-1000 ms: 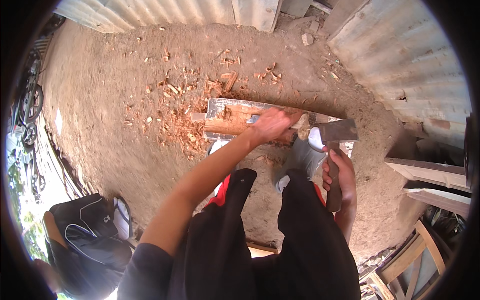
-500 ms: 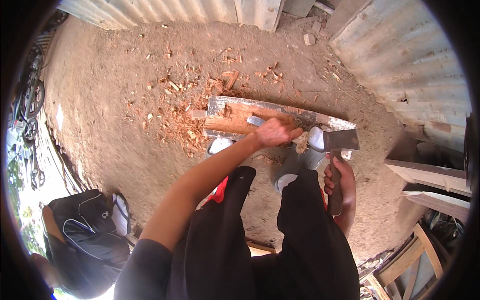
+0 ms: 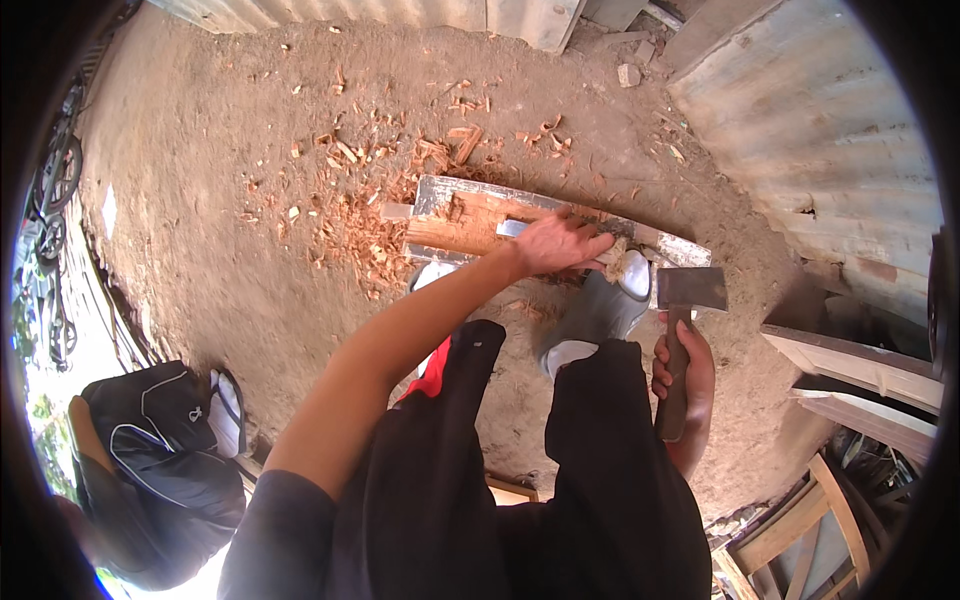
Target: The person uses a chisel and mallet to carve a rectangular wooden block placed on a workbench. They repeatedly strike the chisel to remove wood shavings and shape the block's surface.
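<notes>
Hatchet (image 3: pixel 692 288) is gripped in your right hand (image 3: pixel 690 368), near the board's right end; your left hand (image 3: pixel 556 244) grips the chisel (image 3: pixel 511 228); open dirt (image 3: pixel 625 130) extends past the board (image 3: pixel 455 238)'s far edge.

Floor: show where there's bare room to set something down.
Bare dirt lies between the right hand and the boards, and between the wood chips and the other person at lower left. The plank is crowded: wood chips around its left end, the left hand over it.
</notes>
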`<action>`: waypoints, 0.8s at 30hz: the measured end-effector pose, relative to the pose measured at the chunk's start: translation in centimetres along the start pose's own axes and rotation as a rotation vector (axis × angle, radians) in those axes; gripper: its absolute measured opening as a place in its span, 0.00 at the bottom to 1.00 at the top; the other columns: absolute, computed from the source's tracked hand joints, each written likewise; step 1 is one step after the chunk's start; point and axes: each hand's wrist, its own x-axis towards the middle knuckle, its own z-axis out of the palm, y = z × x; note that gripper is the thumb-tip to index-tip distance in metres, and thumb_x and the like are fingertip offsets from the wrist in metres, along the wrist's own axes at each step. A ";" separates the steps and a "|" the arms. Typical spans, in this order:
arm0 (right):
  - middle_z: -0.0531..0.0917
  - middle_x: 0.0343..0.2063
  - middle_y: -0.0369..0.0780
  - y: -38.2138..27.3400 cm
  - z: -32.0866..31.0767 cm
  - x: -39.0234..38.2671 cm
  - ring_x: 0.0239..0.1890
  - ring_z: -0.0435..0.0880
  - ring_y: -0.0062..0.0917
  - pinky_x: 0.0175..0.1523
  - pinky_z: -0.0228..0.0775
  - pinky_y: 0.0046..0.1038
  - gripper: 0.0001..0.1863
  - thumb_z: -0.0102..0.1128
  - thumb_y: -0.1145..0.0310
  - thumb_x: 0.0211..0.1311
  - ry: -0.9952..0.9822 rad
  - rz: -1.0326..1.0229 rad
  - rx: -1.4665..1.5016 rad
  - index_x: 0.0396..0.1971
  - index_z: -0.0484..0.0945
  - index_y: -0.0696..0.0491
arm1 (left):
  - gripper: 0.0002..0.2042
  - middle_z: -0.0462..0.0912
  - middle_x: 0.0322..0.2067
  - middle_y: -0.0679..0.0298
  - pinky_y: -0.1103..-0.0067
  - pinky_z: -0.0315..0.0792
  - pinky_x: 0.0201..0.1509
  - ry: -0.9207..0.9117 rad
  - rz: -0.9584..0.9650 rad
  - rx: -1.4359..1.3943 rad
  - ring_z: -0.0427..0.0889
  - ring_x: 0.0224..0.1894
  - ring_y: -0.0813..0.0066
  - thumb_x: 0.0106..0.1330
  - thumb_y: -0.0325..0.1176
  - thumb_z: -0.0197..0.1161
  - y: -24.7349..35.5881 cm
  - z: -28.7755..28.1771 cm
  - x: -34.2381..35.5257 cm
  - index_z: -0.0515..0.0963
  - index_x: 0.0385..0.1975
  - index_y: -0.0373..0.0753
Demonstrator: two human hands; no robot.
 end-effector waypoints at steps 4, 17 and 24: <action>0.70 0.22 0.34 0.0 1.3 0.2 0.11 0.65 0.17 0.12 0.55 0.23 0.23 0.54 0.52 0.74 -0.122 0.045 -0.048 0.58 0.72 0.52 | 0.22 0.83 0.31 0.62 0.64 0.75 0.49 0.120 -0.016 -0.005 0.86 0.38 0.58 0.71 0.59 0.55 -0.2 0.4 0.2 0.69 0.42 0.44; 0.71 0.24 0.34 0.3 5.7 2.6 0.16 0.68 0.18 0.18 0.61 0.25 0.22 0.49 0.52 0.79 0.130 -0.207 0.023 0.59 0.69 0.54 | 0.22 0.84 0.42 0.58 0.60 0.75 0.53 0.100 -0.162 -0.016 0.86 0.46 0.57 0.72 0.56 0.56 0.3 0.4 1.0 0.72 0.49 0.42; 0.72 0.26 0.33 -0.6 4.4 2.8 0.16 0.67 0.18 0.20 0.63 0.26 0.22 0.51 0.50 0.77 -0.050 -0.095 -0.015 0.58 0.71 0.52 | 0.22 0.84 0.45 0.57 0.60 0.75 0.56 -0.024 -0.159 -0.021 0.85 0.51 0.58 0.72 0.56 0.56 0.3 -0.2 0.4 0.72 0.50 0.43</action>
